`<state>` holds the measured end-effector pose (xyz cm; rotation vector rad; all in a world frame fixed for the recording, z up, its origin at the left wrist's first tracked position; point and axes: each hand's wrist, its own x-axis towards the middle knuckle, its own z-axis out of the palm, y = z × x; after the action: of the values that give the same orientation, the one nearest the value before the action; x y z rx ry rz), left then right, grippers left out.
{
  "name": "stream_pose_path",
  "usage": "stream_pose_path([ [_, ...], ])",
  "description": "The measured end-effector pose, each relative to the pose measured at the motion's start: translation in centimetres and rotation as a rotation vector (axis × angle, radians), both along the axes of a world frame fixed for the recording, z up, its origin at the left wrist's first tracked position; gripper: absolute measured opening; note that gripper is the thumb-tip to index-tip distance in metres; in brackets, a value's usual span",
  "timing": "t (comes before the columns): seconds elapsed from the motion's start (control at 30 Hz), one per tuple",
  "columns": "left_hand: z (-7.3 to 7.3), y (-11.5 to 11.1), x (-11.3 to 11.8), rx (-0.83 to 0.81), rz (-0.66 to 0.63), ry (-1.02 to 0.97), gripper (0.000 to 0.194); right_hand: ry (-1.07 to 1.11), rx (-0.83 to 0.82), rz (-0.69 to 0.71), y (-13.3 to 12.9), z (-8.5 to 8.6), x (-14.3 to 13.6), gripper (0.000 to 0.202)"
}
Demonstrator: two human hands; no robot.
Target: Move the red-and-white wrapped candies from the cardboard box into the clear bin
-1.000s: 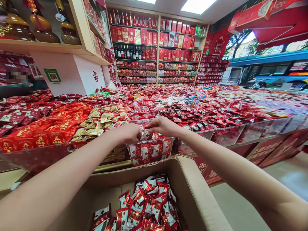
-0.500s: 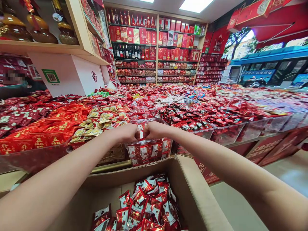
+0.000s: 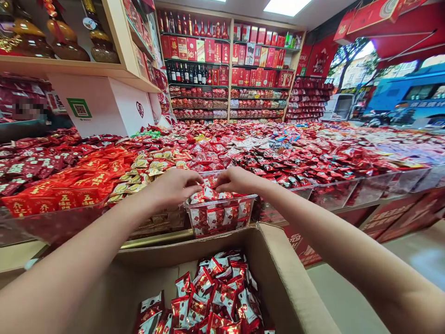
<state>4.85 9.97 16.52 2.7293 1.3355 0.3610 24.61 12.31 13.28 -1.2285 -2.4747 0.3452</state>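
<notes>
A clear plastic bin [image 3: 222, 219] at the front edge of the display holds small red-and-white wrapped candies [image 3: 212, 193]. My left hand [image 3: 181, 184] is over its left side, fingers curved and thumb held apart. From the right, my right hand [image 3: 233, 180] reaches over the same bin, with thumb and fingers parted at the candies. Some fingertips are partly hidden, but I see nothing gripped in either hand. Below my arms stands an open cardboard box [image 3: 281, 273], with more wrapped candies [image 3: 212, 297] of the same look heaped toward its right side.
Heaps of other wrapped sweets [image 3: 302, 162] spread behind and beside the bin. Red-and-gold packets [image 3: 73, 190] lie to the left. A white pillar [image 3: 93, 109] rises at the back left. Shelves of bottles and boxes [image 3: 229, 60] line the back wall.
Both hands, closed and nearly together over the bin before, have parted and loosened their fingers. More candies show between them. The view has shifted slightly, and the blue bus outside has moved right.
</notes>
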Motion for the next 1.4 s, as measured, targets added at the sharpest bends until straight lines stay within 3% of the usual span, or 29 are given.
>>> stream_pose_path([
  [0.1,-1.8,-4.0,-2.2,0.148,0.059,-0.248,0.02,0.089,0.12,-0.047,-2.1,-0.6,1.8,0.016],
  [0.17,-4.8,-6.2,-3.3,0.004,-0.015,-0.279,0.016,0.085,0.146,-0.07,-2.6,-1.2,2.1,0.017],
  [0.27,-9.2,-8.1,-3.9,-0.136,-0.192,-0.166,0.017,-0.002,0.17,-0.111,-1.2,-1.5,0.7,0.017],
  [0.33,-10.3,-8.1,-3.7,-0.012,-0.26,-0.212,0.018,-0.064,0.148,-0.134,0.7,-1.4,-0.9,0.018],
  [0.43,-8.3,-6.1,-2.9,0.321,-0.211,-0.33,0.017,-0.122,0.074,-0.117,3.2,-1.0,-3.1,0.021],
  [0.5,-6.0,-3.8,-2.1,0.424,-0.096,-0.176,0.022,-0.154,0.038,-0.094,4.0,-1.1,-3.9,0.023],
  [0.53,-4.9,-2.5,-1.7,0.401,-0.046,0.012,0.025,-0.166,0.023,-0.082,4.3,-1.2,-4.1,0.023],
  [0.67,-2.5,2.0,0.2,0.264,0.024,0.3,0.021,-0.177,-0.016,-0.052,4.6,-2.1,-4.2,0.021],
  [0.8,-1.9,3.4,2.1,0.151,0.106,0.511,0.012,-0.133,-0.013,-0.041,5.0,-2.9,-3.8,0.031],
  [1.0,-1.7,3.8,3.2,0.085,0.125,0.643,0.018,-0.088,0.004,-0.032,5.1,-3.3,-3.3,0.022],
  [1.2,-2.1,6.2,2.2,0.086,0.162,0.598,0.019,-0.135,0.089,-0.189,5.4,-2.6,-3.5,0.023],
  [1.4,-3.2,7.8,2.4,0.088,0.216,0.398,0.018,-0.293,0.123,-0.21,7.2,-3.0,-4.1,0.022],
])
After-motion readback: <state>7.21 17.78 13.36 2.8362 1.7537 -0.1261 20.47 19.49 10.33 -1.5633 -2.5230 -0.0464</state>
